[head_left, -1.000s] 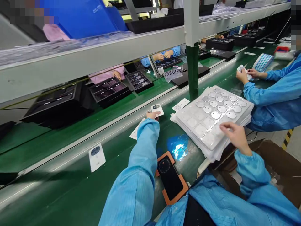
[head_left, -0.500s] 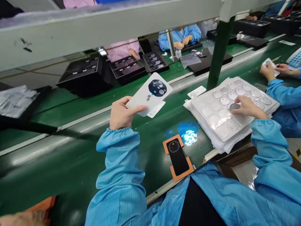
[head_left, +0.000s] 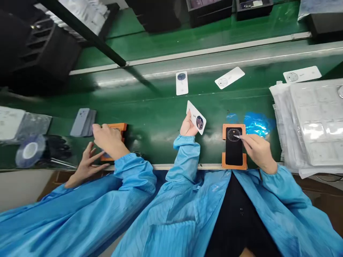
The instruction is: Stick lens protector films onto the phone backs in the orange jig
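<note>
My left hand (head_left: 188,126) is closed on a white card (head_left: 193,113) with rounded corners and a dark round camera print, tilted above the green surface. My right hand (head_left: 257,150) pinches a small, thin, shiny piece (head_left: 237,136) over the camera ring of a black phone (head_left: 234,151). Its exact shape is hard to make out, and I cannot tell whether it touches the ring. The phone lies in an orange holder (head_left: 233,166) at the front edge of the bench. Crumpled blue film (head_left: 258,124) lies beside the holder.
White cards (head_left: 182,89) lie farther back. A clear plastic tray (head_left: 312,117) sits on stacked sheets at right. At left, a co-worker's hands (head_left: 109,141) work over another orange holder (head_left: 122,126), near grey phone-shaped pieces (head_left: 80,121) and a tape roll (head_left: 30,150). A dark post (head_left: 88,35) crosses the upper left.
My right hand has moved from the tray of round discs to the phone's camera ring. My left hand still holds a white card. The view has swung left and downward.
</note>
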A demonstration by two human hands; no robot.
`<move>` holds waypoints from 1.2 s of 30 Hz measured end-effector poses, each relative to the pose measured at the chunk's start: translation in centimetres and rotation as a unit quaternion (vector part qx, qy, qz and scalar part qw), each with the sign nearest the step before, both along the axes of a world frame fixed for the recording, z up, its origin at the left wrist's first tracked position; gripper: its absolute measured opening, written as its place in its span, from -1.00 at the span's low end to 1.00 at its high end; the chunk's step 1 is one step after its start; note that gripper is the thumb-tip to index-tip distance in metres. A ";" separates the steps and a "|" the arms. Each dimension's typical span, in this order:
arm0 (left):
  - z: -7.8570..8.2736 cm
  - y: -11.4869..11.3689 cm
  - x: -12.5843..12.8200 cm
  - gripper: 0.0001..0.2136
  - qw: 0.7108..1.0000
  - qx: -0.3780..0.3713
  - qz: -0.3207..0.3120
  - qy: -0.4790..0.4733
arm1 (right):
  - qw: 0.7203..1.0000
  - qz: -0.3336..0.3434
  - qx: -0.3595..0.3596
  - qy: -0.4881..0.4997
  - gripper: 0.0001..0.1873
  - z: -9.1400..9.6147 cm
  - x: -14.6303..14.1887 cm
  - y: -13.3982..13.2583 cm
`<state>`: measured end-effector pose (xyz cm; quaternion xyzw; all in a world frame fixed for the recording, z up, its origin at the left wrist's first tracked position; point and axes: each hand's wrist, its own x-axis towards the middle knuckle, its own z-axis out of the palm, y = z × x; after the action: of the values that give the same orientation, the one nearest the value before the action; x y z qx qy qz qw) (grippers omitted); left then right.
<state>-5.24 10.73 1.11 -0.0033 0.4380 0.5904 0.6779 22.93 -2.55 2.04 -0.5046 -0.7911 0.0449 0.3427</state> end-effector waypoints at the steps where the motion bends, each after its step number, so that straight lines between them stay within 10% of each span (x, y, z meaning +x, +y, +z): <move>1: -0.2 -0.5 -0.3 -0.68 1.000 -0.004 0.025 -0.010 | 1.000 -0.001 0.008 -0.022 -0.71 -1.3 -0.7 0.6; 5: 0.8 -2.4 -0.8 -0.64 0.999 0.024 0.027 -0.032 | 0.992 0.032 -0.001 -0.123 -0.66 -3.2 -1.2 1.3; 16: 1.5 -7.6 4.0 -0.27 0.964 0.151 -0.204 -0.073 | 0.969 0.008 -0.063 -0.239 -0.65 -1.8 -2.3 0.0; 30: -0.6 -8.2 6.8 -0.55 0.975 0.137 -0.156 0.080 | 0.994 0.041 -0.040 0.094 -0.80 4.7 -1.3 -0.1; 36: -0.2 -8.3 8.4 -0.60 0.963 0.161 -0.136 0.169 | 0.991 0.045 -0.065 0.110 -0.86 3.9 -3.5 0.4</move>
<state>3.15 2.44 0.87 0.2659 0.4416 0.5473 0.6593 19.44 -2.16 5.91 -0.4820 -0.7655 0.1666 0.3923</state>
